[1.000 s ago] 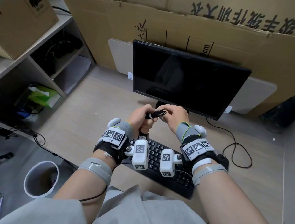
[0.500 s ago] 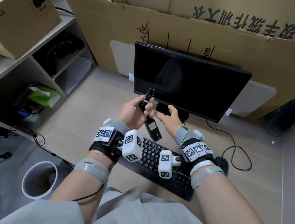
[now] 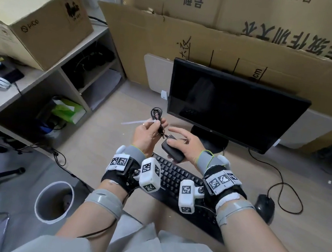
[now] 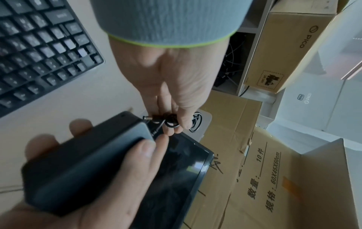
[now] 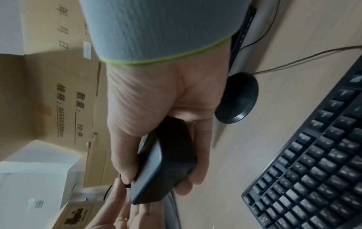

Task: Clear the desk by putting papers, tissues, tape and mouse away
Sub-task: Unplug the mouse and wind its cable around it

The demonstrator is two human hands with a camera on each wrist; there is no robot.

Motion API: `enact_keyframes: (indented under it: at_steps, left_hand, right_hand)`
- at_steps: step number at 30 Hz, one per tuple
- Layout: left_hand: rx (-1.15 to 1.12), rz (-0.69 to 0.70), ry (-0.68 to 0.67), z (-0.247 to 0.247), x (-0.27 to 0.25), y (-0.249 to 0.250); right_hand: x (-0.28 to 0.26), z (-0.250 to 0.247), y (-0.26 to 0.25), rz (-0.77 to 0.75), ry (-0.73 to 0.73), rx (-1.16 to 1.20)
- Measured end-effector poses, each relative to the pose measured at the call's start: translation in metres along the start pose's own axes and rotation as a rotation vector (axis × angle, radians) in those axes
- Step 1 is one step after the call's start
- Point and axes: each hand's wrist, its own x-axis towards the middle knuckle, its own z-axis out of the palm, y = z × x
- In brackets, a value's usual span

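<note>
Both hands have drifted left of the monitor (image 3: pixel 236 105), and the black box (image 3: pixel 172 150) that hung between them half a second ago now lies in the right hand (image 3: pixel 185 146), thumb on top and fingers curled under it. The left hand (image 3: pixel 148 133) pinches the box's coiled cable (image 3: pixel 155 113) just above it.

The step in hand looks like bundling this cable so that box and cable can be stowed as one. The next move calls for tucking the coil against the box without letting the loops spring free, then choosing a shelf slot.

The mouse (image 3: pixel 265 205) lies on the desk right of the keyboard (image 3: pixel 172 178), untouched and corded.

On the shelf (image 3: pixel 41 77), the lower compartment holds a green pack (image 3: pixel 68 109); the upper one holds dark cables. The bin (image 3: pixel 45 213) on the floor holds something I cannot make out.
</note>
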Motion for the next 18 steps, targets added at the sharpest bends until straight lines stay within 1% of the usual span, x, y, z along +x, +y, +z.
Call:
enact_keyframes:
  at_steps: [2,6,10,13,15,18]
  left_hand:
    - [-0.01,-0.013,0.013,-0.019,0.01,0.003]
    - [-0.068,-0.021,-0.006,-0.046,0.036,0.012]
    - [-0.092,-0.063,0.014,-0.092,0.081,0.051]
    - [-0.114,-0.119,0.027,-0.13,0.12,0.087]
    - [-0.123,-0.132,0.033,-0.141,0.134,0.102]
    - [-0.115,-0.166,0.014,-0.163,0.164,0.138]
  right_hand:
    - [0.014,0.015,-0.002,-0.02,0.008,-0.062]
    - [0.041,0.052,-0.012,-0.021,0.101,-0.013]
    - [0.09,0.101,-0.031,0.019,0.116,0.002]
    - [0.136,0.141,-0.041,0.094,0.157,0.028]
    - [0.152,0.155,-0.044,0.134,0.177,0.066]
    - [0.184,0.187,-0.054,0.174,0.197,0.122]
